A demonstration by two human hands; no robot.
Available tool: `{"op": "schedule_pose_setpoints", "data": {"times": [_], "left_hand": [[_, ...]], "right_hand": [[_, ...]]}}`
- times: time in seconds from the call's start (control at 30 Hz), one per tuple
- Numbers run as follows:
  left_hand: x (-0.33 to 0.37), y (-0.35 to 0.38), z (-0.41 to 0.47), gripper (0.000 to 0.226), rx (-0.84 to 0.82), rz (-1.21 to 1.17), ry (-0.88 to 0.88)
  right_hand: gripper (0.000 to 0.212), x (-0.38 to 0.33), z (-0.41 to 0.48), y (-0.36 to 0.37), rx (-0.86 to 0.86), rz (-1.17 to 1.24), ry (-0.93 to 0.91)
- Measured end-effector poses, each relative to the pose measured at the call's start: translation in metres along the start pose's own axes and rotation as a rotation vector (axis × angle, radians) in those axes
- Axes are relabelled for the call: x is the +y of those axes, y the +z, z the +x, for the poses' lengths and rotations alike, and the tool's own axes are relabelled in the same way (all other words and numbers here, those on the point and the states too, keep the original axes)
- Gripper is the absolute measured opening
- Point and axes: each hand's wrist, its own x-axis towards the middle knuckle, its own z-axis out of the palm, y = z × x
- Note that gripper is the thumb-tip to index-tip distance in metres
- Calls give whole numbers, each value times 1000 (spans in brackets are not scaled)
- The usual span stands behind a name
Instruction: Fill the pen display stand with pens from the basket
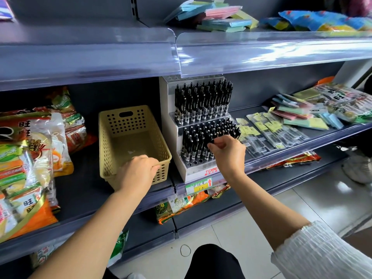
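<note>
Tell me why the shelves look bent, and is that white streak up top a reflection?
Head view: the wide-angle lens bows the clear shelf strip, and its white streak is glare, a reflection; head view again: the pens look sharp, the snack bags at the edge softer.

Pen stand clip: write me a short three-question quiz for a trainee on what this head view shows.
1. True or false: the basket is full of pens.
2. What does the left hand grip? A) the basket's near rim B) a snack bag C) a price tag
3. At which tier of the stand does the right hand hold its pen?
Key: 1 false; 2 A; 3 the lower tier.
</note>
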Motion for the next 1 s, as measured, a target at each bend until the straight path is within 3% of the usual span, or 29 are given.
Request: {"op": "schedule_pose_setpoints", "data": {"times": [0.4, 0.67, 1.0], "left_hand": [[-25, -13, -28, 22, 106, -79, -17], [-28, -18, -27, 29, 16, -117, -79], [-17, -43, -44, 43, 7, -8, -4]], "right_hand": [[20, 2, 1, -1, -25, 5, 39], [23, 1, -1, -8, -74, -7, 35], [19, -6, -15, -44, -190, -114, -65]]}}
